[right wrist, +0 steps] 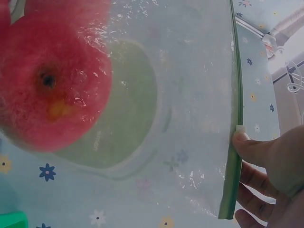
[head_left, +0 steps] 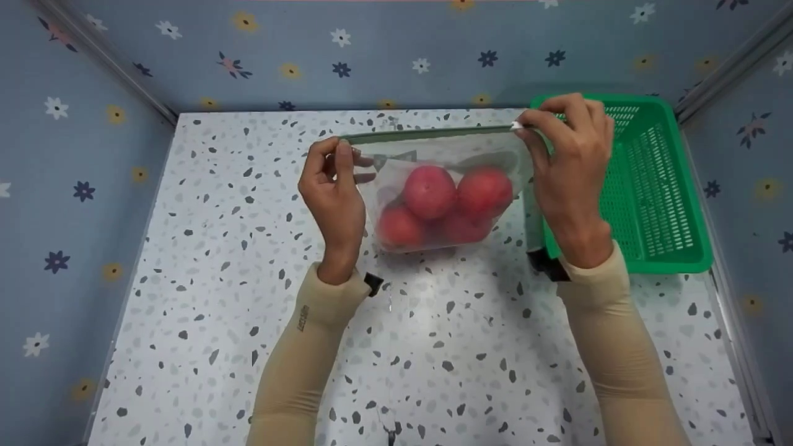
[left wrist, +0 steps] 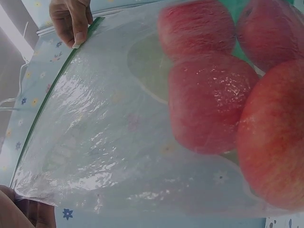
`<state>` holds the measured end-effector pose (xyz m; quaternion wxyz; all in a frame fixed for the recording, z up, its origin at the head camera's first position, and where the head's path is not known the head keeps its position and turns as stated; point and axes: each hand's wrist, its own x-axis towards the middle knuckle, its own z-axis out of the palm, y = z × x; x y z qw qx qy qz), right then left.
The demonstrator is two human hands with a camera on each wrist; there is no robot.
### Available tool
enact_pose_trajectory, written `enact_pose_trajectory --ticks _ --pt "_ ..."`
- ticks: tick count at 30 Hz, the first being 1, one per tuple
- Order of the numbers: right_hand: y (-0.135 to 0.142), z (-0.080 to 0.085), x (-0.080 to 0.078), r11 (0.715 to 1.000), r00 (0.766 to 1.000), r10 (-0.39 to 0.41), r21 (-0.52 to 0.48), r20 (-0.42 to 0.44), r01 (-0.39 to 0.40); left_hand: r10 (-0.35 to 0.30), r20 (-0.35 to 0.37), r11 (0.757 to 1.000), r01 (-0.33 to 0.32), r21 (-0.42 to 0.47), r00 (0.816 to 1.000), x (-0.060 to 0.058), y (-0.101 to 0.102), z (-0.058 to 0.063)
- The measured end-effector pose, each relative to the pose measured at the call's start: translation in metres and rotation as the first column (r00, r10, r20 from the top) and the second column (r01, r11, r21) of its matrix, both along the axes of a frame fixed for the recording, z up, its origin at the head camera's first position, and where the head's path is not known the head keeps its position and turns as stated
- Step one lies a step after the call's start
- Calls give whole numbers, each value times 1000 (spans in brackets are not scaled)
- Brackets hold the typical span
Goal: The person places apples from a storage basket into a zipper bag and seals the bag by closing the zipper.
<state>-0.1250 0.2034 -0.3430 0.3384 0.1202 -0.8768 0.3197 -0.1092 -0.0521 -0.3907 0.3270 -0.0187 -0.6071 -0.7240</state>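
A clear zip bag [head_left: 384, 186] with a green top strip [head_left: 427, 133] hangs between the two hands, several red apples [head_left: 429, 192] gathered at its bottom. My left hand [head_left: 334, 189] pinches the strip's left end between thumb and fingers. At the strip's right part, my right hand [head_left: 573, 158] pinches the small white slider [head_left: 516, 126]. The right wrist view shows the thumb against that slider [right wrist: 240, 128], with a short length of green strip past it. A pale green printed patch [right wrist: 128, 104] shows on the bag beside an apple [right wrist: 57, 80].
A green plastic basket [head_left: 694, 204] with slotted walls stands at the right, partly behind the right hand and wrist. The speckled white tabletop [head_left: 204, 297] lies under the bag. Flower-patterned blue panels [head_left: 384, 56] enclose the back and sides.
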Motion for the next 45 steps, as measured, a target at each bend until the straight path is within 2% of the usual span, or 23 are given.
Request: enact_pose_trajectory --ticks 33,45 --pt "31 -3 5 998 998 -61 -26 17 62 20 22 1000 -20 -11 1000 1 -3 -4" --pt "40 -2 8 997 996 -82 0 18 82 21 24 1000 -21 0 999 1 -5 -4"
